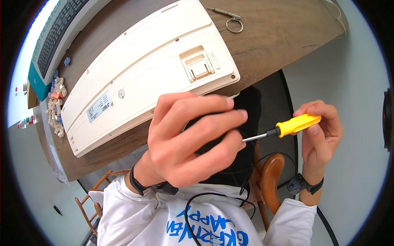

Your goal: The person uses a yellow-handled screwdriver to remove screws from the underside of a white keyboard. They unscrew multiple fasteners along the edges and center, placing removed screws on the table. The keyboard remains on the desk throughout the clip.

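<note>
My right hand (322, 131) grips the yellow handle of a screwdriver (297, 125), its metal shaft pointing left toward my other hand. Back upward, my left hand (193, 141) hangs in front of the table's near edge with its fingers apart and half bent. The shaft's end goes out of sight at that hand's lower fingers; whether they touch it I cannot tell. Beyond the left hand, a cream keyboard (143, 67) lies upside down on the wooden table, showing its label, screw holes and a fold-out foot. The left thumb is hidden.
A small pen-shaped tool with a key ring (234, 24) lies past the keyboard. Loose keycaps (56, 102) are heaped at the left, beside a clear plastic bag (53, 151). A keyboard box (39, 82) stands far left. Wooden chair arms (273, 176) and a black cable (191, 205) are close to me.
</note>
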`<state>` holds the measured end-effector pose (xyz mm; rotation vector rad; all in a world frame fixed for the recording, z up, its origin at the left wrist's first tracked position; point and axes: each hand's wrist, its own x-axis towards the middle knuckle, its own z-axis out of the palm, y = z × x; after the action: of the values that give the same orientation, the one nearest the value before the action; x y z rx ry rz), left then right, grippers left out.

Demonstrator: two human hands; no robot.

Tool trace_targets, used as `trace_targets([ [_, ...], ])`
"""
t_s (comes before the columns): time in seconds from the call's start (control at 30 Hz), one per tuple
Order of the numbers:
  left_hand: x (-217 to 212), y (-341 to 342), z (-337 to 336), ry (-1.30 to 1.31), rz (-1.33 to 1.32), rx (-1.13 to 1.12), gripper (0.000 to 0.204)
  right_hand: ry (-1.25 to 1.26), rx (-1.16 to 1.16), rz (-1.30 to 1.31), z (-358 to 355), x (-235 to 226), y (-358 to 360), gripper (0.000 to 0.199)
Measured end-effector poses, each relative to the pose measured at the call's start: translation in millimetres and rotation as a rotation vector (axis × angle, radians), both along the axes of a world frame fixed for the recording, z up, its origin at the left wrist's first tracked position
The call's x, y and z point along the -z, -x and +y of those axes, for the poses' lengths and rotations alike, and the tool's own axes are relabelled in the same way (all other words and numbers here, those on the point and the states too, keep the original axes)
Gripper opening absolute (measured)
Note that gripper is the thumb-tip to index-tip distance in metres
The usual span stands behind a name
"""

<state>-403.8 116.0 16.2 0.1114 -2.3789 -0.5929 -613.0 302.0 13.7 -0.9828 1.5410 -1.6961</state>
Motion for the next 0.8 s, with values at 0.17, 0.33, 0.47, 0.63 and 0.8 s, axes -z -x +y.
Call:
trace_targets([
  [0.17,3,-16,8,-0.169,-0.065,0.070,0.020,-0.009,-0.030,0.157,10,0,6,0.026],
  [0.33,6,-21,20,-0.796,-0.102,0.091,0.041,0.021,0.247,0.337,17,-5,33,0.031],
  [0.47,0,-12,32,-1.697,-0.292,0.131,0.034,0.059,0.217,0.518,18,-19,41,0.033],
  [0.63,-3,9,43,-2.007,-0.168,0.132,0.071,0.003,0.145,0.792,4,-40,40,0.033],
  [0.8,-9,2,50,-2.127,0.007,0.106,0.080,0.012,0.110,0.920,-10,-54,31,0.032],
])
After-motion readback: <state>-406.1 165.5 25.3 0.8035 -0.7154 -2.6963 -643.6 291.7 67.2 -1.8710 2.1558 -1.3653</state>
